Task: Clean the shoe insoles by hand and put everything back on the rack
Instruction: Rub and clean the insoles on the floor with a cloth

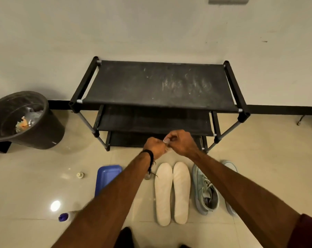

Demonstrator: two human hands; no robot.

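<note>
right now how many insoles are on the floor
2. The left insole and the right insole lie side by side on the tiles, between the blue tray and the shoes. The forearms might hide others.

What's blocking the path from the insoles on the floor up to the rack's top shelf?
Nothing visible on the shelf side: the two insoles lie side by side on the floor in front of the rack, whose top shelf is bare. Both hands, left hand and right hand, hover above them, pinching something small and clear.

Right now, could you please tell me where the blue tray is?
On the floor left of the two insoles, the blue tray lies partly hidden under the left forearm.
</note>
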